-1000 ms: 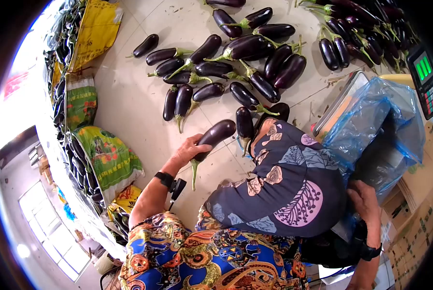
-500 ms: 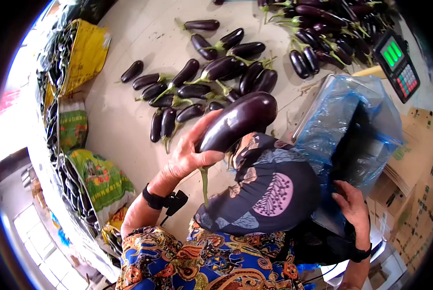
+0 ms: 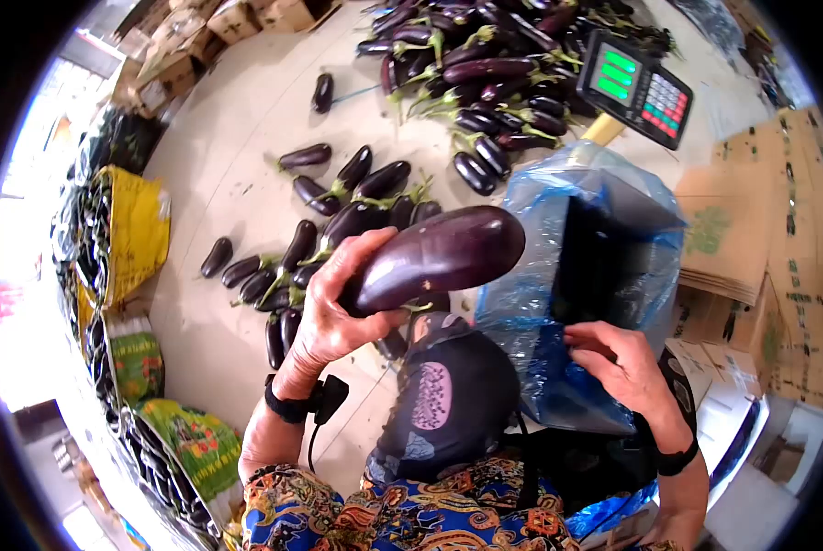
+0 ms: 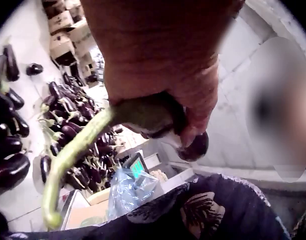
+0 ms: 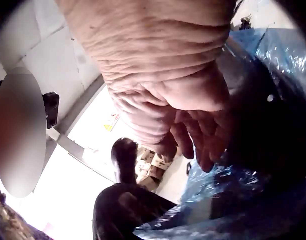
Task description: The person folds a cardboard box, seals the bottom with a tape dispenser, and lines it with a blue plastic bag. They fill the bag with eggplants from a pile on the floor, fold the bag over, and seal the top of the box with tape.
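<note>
The left hand [image 3: 327, 317] grips an eggplant [image 3: 443, 257] near its stem end, lifted above the floor [image 3: 195, 207]. Its long axis runs nearly level in the head view, tilting up slightly to the right, blunt end towards the blue bag [image 3: 521, 298]. In the left wrist view the stem [image 4: 75, 150] curves down and left. The right hand [image 3: 633, 369] has loosely bent fingers at the bag's near edge; I cannot tell whether they touch it. Pale tiles carry an eggplant heap [image 3: 494, 69], near a scale display [image 3: 633, 89]; filled sacks [image 3: 138, 225] stand left, cardboard [image 3: 719, 220] lies right.
</note>
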`<state>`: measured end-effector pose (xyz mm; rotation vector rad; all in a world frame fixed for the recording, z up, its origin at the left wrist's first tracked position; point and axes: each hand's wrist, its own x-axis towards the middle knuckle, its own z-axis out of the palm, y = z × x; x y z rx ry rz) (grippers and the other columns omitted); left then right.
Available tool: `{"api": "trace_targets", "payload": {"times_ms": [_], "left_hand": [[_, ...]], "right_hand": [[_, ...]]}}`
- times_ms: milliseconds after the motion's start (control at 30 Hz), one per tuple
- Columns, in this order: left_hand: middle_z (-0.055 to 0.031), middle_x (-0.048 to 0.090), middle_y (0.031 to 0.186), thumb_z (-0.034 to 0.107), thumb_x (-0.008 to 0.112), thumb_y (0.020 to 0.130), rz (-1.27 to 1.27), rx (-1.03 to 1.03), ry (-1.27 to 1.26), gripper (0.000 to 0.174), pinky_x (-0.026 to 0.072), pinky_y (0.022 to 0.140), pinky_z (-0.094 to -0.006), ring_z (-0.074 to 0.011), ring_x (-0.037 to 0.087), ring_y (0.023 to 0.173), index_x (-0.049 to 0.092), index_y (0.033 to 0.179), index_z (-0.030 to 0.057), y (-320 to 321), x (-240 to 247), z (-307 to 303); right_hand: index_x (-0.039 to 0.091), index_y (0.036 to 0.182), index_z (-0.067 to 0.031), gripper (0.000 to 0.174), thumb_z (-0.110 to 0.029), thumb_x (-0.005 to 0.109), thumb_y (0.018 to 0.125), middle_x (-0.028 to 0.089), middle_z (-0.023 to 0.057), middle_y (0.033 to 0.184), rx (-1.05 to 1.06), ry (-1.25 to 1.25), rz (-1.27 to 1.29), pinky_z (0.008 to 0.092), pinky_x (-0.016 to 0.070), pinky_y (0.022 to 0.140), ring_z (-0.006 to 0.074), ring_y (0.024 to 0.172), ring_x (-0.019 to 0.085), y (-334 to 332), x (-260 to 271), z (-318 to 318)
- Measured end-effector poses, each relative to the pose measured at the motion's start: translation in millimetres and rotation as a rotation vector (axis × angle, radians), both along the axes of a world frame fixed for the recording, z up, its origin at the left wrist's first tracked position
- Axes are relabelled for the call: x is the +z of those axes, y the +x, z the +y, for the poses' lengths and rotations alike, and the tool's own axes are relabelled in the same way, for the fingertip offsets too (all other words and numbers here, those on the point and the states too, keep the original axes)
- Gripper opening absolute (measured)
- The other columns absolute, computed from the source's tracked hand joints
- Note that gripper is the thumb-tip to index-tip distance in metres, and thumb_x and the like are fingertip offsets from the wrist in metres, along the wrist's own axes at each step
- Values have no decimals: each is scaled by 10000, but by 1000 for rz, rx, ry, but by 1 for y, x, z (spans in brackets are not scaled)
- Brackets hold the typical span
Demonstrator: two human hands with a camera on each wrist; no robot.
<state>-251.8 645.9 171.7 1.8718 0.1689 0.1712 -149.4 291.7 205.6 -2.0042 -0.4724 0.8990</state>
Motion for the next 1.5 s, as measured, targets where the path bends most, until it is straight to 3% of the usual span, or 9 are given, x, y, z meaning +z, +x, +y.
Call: {"api": "trace_targets", "payload": {"times_ms": [300, 433, 533, 900, 1000, 1133, 1267, 1400, 1500], "left_hand": [[-261, 597, 1207, 27, 835, 569, -688, -76, 625, 822, 538, 880, -462, -408, 628, 1031, 527, 1328, -36, 76, 38, -70], [-247, 595, 1231, 31, 786, 696, -943, -17, 569, 727, 523, 890, -436, -374, 610, 1049, 484, 1355, -24, 109, 31, -82], [-188, 607, 1249, 68, 750, 751, -562, -72, 367, 646, 493, 961, -416, -362, 607, 1096, 508, 1344, -9, 112, 35, -91], [-155, 641, 1199, 190, 856, 698, -571, -367, 380, 670, 567, 875, -400, -322, 689, 1022, 563, 1284, 51, 123, 43, -111], [-169, 660, 1130, 324, 868, 714, -670, -634, 577, 681, 583, 827, -398, -329, 701, 979, 570, 1260, 48, 119, 68, -124], [-138, 707, 989, 298, 841, 799, 2, -834, -92, 758, 562, 801, -347, -225, 704, 887, 481, 1400, 9, 123, 90, -135], [-98, 701, 1018, 264, 736, 912, 265, -657, -146, 560, 517, 834, -294, -147, 648, 905, 534, 1367, 8, 126, 62, -106], [-87, 693, 1023, 238, 659, 961, 410, -558, -135, 465, 509, 796, -272, -127, 634, 885, 546, 1342, -3, 118, -14, -69], [-83, 685, 1023, 236, 642, 972, 456, -501, -169, 445, 516, 784, -271, -128, 642, 894, 547, 1323, -20, 96, -56, -54]], "right_hand": [[525, 1327, -54, 634, -86, 847, 782, 628, 41, 1201, -379, 903, 455, 314, 516, 910, 141, 1079, 600, 17, 44, 77], [520, 1343, -71, 711, -35, 865, 723, 611, 98, 1302, -214, 837, -360, 343, 483, 1019, 203, 1145, 615, 19, 47, 80], [546, 1313, -82, 731, 68, 806, 646, 598, 124, 1328, -187, 786, -661, 399, 467, 1033, 316, 1206, 586, 17, 36, 81], [516, 1319, -14, 683, -30, 790, 693, 594, 169, 1304, -201, 525, -1022, 413, 464, 1018, 366, 1177, 586, 9, 55, 53], [461, 1349, 13, 654, -147, 807, 817, 586, 149, 1281, -398, 697, -825, 356, 485, 971, 236, 1131, 609, 7, 62, 48], [516, 1292, -16, 497, -324, 689, 941, 619, 53, 1120, -533, 742, -167, 282, 502, 881, 131, 985, 622, 20, 96, 11], [570, 1224, -35, 444, -374, 667, 955, 637, 41, 1044, -735, 713, 242, 274, 510, 791, 111, 925, 611, 39, 53, -21], [569, 1224, -38, 437, -370, 667, 957, 637, 43, 1018, -771, 576, 475, 276, 510, 768, 115, 885, 608, 57, -32, -29], [356, 1394, 122, 876, -508, 691, 886, 536, 260, 1331, -870, 267, 284, 402, 457, 1009, 329, 1243, 530, 69, -130, -23]]}}
